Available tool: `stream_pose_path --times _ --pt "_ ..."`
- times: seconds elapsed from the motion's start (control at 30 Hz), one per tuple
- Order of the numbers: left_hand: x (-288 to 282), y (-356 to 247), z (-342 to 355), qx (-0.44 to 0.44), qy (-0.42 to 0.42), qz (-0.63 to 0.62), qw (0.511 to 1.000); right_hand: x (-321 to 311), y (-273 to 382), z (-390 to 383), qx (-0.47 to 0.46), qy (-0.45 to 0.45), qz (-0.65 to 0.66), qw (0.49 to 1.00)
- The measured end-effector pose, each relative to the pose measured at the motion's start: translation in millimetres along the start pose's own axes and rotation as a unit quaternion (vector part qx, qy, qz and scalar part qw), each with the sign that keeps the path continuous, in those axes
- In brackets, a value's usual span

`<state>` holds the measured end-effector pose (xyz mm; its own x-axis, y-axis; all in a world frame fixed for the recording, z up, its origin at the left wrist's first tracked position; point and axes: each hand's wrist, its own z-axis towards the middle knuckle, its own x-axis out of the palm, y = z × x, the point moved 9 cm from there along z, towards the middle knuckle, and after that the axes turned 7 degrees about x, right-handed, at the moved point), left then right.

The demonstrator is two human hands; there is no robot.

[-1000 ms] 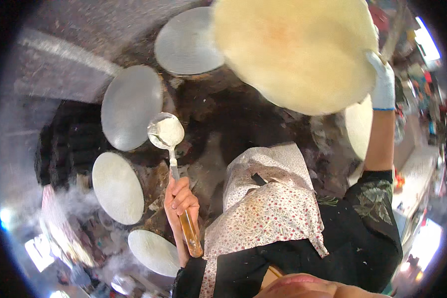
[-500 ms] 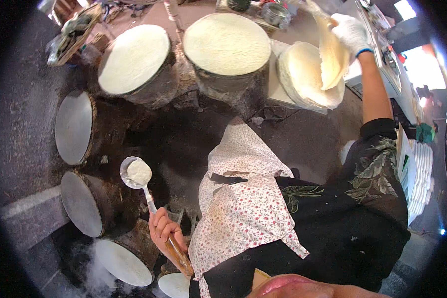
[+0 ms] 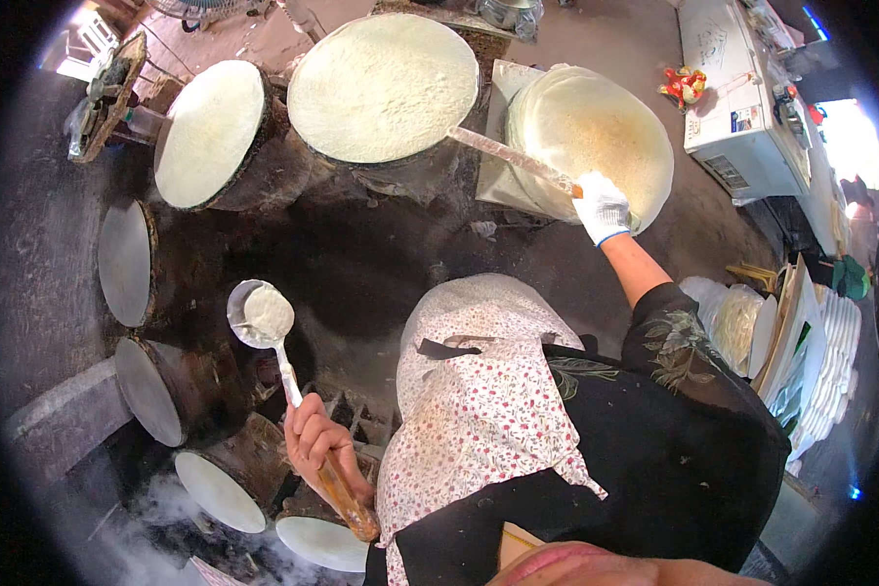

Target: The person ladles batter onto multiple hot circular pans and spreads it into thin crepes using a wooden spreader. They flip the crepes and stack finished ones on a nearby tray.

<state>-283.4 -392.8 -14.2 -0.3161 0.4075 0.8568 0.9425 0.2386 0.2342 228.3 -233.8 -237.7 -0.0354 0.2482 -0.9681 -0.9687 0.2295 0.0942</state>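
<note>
My left hand [image 3: 324,447] is wrapped round the wooden handle of a metal ladle [image 3: 283,366]. A lump of pale batter [image 3: 268,312] sits in the ladle's bowl, above the dark floor. My right hand [image 3: 604,207], in a white knit glove, grips a long flat scraper [image 3: 513,154]. The scraper's tip touches the near right edge of a round sheet of pale batter [image 3: 381,88] covering a griddle. Below the scraper and just beyond the glove lies a stack of thin round pancakes [image 3: 596,122], the top one browned in patches.
Another batter-covered griddle [image 3: 210,134] stands at the far left. Several bare grey griddles curve down the left side, such as this griddle [image 3: 127,264]; steam rises at the lower left. A white chest [image 3: 742,117] stands far right. Stacked white trays [image 3: 830,366] are at right.
My right hand has come down and nearer; the pancake it held up now lies on the stack. The scraper now shows in it, reaching left to the griddle. The left hand keeps the ladle.
</note>
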Motion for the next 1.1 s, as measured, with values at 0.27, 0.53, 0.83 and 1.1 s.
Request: stream_pose_path --times 0.27,0.53,0.83,1.1 --pt "-10 -6 -11 0.037 -0.008 -0.016 0.999 8 4 51 0.053 0.170 0.086 0.980" --pt "-64 -30 -59 0.126 0.070 -0.117 0.983 -31 160 75 -0.049 0.208 0.171 0.962" --pt "-311 -19 -241 0.564 -0.143 0.002 0.813 -110 431 -230 -0.621 0.616 0.255 0.412" --pt "-528 -101 -374 0.454 -0.767 0.383 0.241 -118 412 -474 -0.666 0.680 -0.053 0.301"
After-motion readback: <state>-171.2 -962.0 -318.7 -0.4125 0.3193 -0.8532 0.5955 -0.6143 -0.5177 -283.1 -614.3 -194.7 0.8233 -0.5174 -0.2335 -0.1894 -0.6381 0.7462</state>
